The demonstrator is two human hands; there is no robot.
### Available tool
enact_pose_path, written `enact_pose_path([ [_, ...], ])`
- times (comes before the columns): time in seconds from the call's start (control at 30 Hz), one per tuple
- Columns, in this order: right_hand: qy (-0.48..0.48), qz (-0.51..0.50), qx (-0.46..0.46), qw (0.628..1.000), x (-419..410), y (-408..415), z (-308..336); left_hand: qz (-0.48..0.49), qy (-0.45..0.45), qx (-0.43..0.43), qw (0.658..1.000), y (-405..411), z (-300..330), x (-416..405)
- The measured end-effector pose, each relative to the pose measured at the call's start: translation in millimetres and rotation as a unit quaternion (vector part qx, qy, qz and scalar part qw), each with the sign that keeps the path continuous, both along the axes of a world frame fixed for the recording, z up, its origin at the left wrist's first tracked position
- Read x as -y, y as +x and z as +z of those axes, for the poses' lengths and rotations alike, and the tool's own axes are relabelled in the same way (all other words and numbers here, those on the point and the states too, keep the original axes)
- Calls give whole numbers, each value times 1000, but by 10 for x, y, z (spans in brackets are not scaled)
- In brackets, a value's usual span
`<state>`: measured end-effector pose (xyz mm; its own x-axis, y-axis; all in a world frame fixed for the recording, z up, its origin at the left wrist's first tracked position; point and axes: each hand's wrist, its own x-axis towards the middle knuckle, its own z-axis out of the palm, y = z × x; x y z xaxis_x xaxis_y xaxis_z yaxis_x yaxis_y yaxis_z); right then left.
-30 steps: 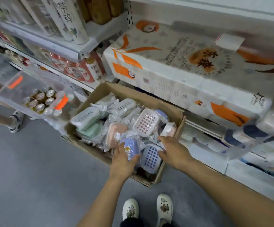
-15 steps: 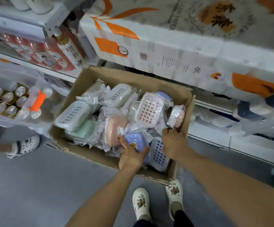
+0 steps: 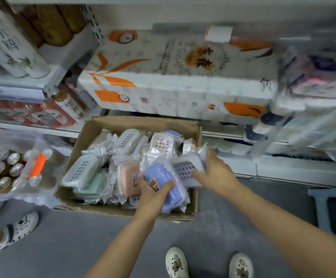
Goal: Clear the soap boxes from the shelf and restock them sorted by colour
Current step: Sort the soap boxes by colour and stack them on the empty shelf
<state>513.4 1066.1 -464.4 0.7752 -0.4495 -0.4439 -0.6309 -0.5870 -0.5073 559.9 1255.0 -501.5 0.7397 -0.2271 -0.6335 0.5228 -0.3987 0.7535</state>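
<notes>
Lilac plastic-wrapped soap box (image 3: 161,182), long axis running near-to-far, sits clamped in the left hand (image 3: 152,195); right hand (image 3: 215,173) pinches the grid-lidded lilac box (image 3: 185,167) just right, over the cardboard carton (image 3: 143,122).

Take the cardboard box (image 3: 135,125) on the floor (image 3: 62,247) as your landmark: the wrapped soap boxes (image 3: 86,173) lie heaped inside it. Behind it, on the shelf (image 3: 243,135), sits the big paper-roll pack (image 3: 173,77). Left of it stands the tub of cans (image 3: 6,167). Your shoes (image 3: 176,263) are in front of it. Over its right near corner, your left hand (image 3: 153,197) and right hand (image 3: 217,173) each hold a soap box
</notes>
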Motion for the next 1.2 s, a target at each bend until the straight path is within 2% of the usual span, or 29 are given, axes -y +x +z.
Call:
enact_pose_path([
  [0.07,91,-59,55,993,120,-176,191,-13,-23,19,999,-55,227,197],
  [0.13,195,-104,107,969,241,-376,396,-42,-27,64,997,-139,434,426],
  [0.27,411,-173,162,880,621,-911,701,-112,-31,139,983,-472,772,912],
  [0.37,515,-230,148,812,1122,-1415,804,-151,-49,159,974,-862,952,1351],
  [0.43,521,-304,149,784,1508,-1823,876,-180,-65,160,968,-1214,1061,1708],
  [0.57,491,-311,156,799,2244,-2791,964,-257,-97,139,952,-2060,1213,2519],
  [0.8,458,-396,184,775,3262,-4427,1134,-340,-121,122,925,-3500,1277,3741],
  [1.0,401,-459,199,767,3824,-5363,1250,-361,-147,91,916,-4306,1338,4513],
  [1.2,390,-488,232,746,4529,-5999,1079,-432,-154,79,885,-4802,1345,5324],
])
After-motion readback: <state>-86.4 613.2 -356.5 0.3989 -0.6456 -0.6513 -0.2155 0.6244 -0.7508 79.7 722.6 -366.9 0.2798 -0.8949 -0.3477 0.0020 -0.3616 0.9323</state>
